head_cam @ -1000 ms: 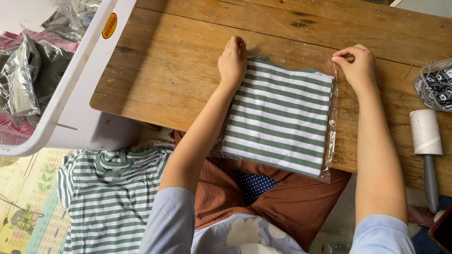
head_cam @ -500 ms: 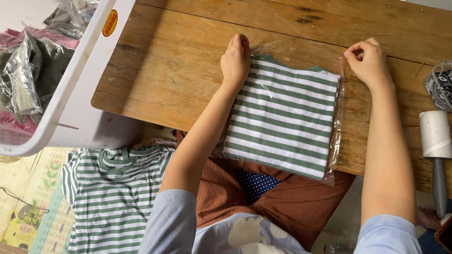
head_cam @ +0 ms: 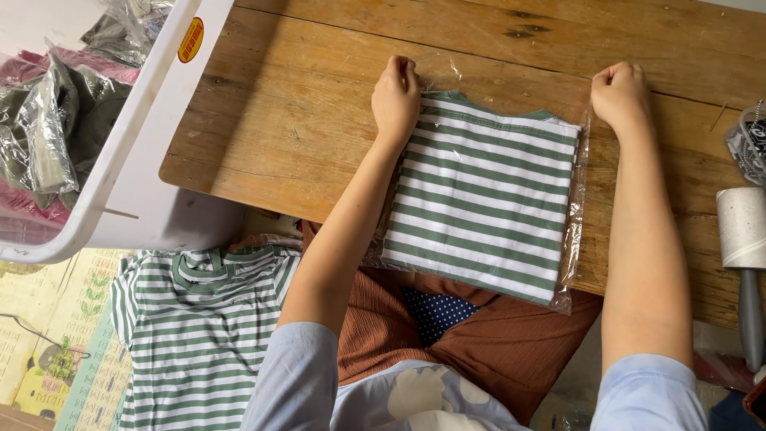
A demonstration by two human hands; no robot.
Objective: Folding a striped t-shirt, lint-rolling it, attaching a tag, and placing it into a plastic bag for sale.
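Two hands — left hand (head_cam: pixel 396 97), right hand (head_cam: pixel 618 94) — pinch one bagged striped shirt (head_cam: pixel 484 194); second striped shirt (head_cam: pixel 195 335) below

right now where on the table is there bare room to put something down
Bare wood lies between the white bin and the left hand, and along the far edge beyond the bagged striped shirt. Crowded right of the right hand, by the lint roller.

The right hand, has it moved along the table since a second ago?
Yes. The right hand has slid away from the person, past the bag's corner, toward the table's far edge.
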